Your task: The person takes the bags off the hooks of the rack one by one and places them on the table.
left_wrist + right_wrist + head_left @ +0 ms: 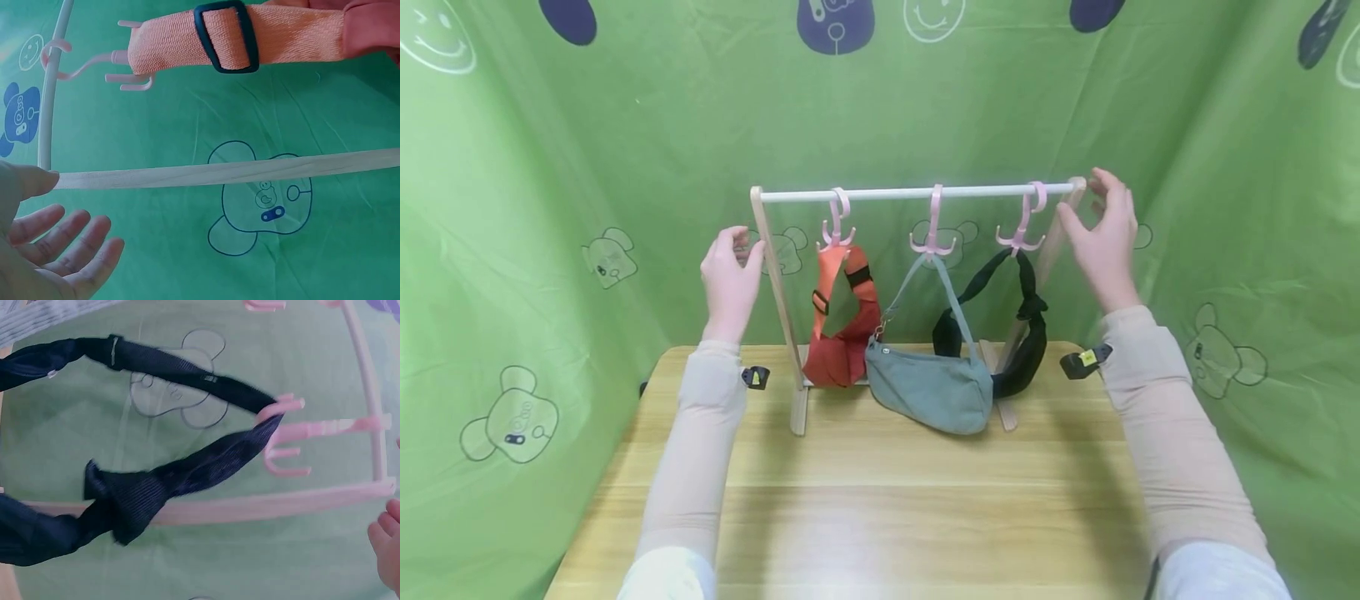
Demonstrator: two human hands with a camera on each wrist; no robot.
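Note:
A small hanging rack with a white rod (887,194) and wooden posts (777,287) stands on the table. My left hand (731,279) is beside the left post, fingers relaxed and spread; in the left wrist view the thumb overlaps the post's top end. By the right end of the rod, my right hand (1105,237) has its thumb and fingers apart around the post top, holding nothing. Pink hooks (933,233) on the rod carry a red bag (835,358) with an orange strap, a grey-green shoulder bag (932,387), and a black bag (1026,358) with a knotted strap (134,497).
The wooden table (880,517) extends toward me in front of the rack. A green curtain (700,108) with cartoon prints surrounds it at the back and sides. Small black devices (1084,361) are strapped to both wrists.

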